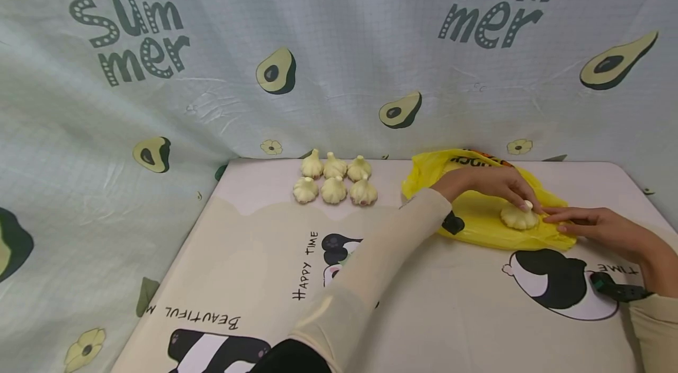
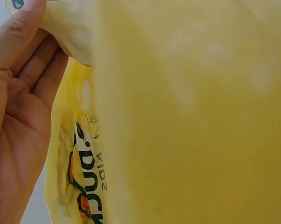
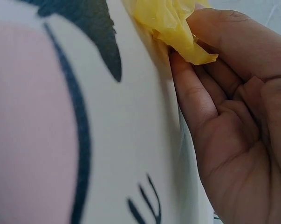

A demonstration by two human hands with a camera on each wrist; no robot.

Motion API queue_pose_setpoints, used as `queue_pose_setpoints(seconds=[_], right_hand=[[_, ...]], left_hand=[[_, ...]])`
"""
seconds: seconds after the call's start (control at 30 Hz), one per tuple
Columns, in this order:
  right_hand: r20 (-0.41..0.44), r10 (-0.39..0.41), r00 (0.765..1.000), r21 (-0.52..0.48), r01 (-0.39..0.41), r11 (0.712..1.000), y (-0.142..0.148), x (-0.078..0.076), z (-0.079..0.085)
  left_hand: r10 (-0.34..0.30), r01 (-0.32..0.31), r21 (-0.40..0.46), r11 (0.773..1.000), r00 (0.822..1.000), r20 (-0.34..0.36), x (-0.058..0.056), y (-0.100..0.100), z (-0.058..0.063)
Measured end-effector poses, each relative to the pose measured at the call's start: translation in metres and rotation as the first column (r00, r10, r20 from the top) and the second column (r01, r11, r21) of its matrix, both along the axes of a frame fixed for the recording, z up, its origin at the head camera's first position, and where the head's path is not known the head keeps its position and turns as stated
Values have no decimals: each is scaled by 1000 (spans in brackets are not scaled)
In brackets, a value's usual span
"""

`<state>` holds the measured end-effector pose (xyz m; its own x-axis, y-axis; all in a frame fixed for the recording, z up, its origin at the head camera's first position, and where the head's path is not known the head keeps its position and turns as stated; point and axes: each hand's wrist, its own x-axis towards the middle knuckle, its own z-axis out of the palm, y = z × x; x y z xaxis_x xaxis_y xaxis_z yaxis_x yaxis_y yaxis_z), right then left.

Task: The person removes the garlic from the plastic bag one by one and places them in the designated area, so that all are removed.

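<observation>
A yellow plastic bag (image 1: 471,217) lies flat on the right side of the table, dark printing along its far edge. My left hand (image 1: 495,183) reaches across it and pinches a pale garlic bulb (image 1: 518,219) by its neck, over the bag. In the left wrist view the same garlic bulb (image 2: 74,30) shows between thumb and fingers, and yellow plastic fills most of the rest. At the bag's right end, my right hand (image 1: 604,229) holds its edge. The right wrist view has crumpled plastic (image 3: 177,32) between that thumb and fingers.
Several garlic bulbs (image 1: 333,189) stand in two rows at the back, left of the bag. The table (image 1: 254,255) has a cream cover with cartoon prints. A patterned cloth (image 1: 339,55) hangs right behind the table's back edge.
</observation>
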<state>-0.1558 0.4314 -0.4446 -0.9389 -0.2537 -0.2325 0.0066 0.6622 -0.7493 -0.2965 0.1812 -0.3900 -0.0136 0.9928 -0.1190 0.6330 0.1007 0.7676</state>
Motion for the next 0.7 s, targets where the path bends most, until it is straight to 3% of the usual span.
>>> queue_pose_setpoints(seconds=[0.17, 0.4, 0.7], right_hand=[[-45, 23, 999, 38, -22, 999, 0, 1, 3], [-79, 38, 996, 25, -36, 999, 1, 2, 3], [2, -7, 1000, -29, 7, 1000, 0, 1, 0]], left_hand=[[6, -5, 27, 1000, 999, -44, 1, -6, 3], [43, -41, 43, 998, 998, -49, 2, -13, 5], [114, -115, 66, 991, 993, 14, 17, -40, 18]])
